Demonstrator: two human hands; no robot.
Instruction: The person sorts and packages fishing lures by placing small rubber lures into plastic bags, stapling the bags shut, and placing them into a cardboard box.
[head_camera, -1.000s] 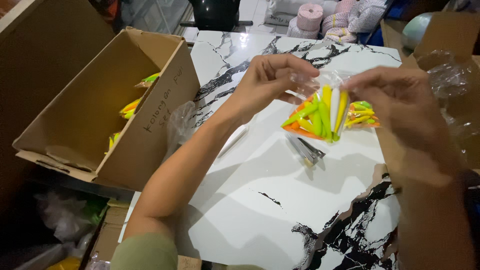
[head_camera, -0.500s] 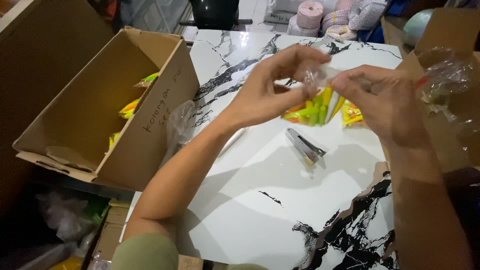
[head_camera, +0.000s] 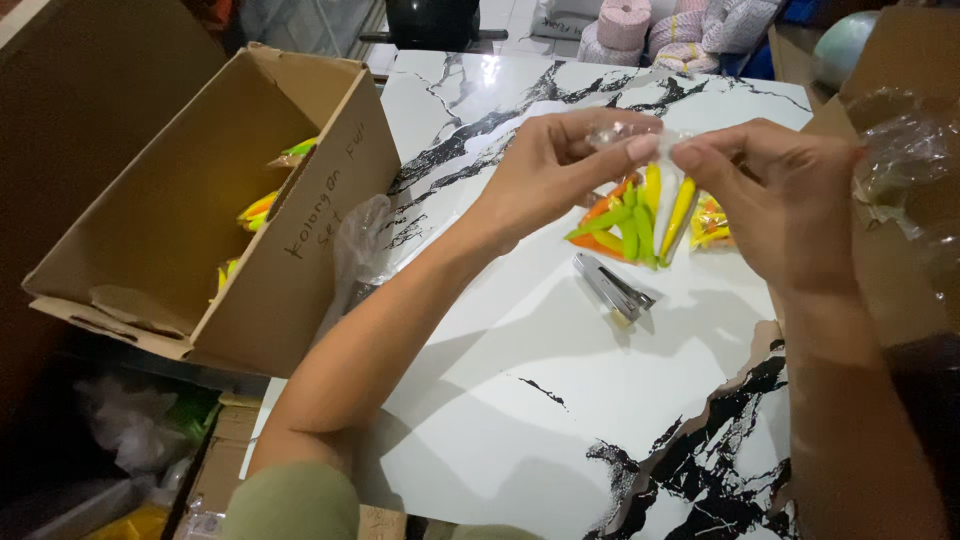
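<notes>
The person's left hand (head_camera: 548, 170) and right hand (head_camera: 775, 195) each pinch the top edge of a small clear bag (head_camera: 640, 215) of yellow, green and orange pieces, thumb pressed to forefinger. The bag hangs below the fingertips, directly above the metal stapler (head_camera: 612, 288) on the marble table (head_camera: 520, 400). Its long pieces point down toward the stapler, both hands equally near.

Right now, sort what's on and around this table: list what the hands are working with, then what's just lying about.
In hand:
- left hand and right hand, pinching the top of the clear bag of coloured pieces

Lying about:
- metal stapler on the marble table
- second small filled bag
- cardboard box holding more bags
- rope spools
</notes>
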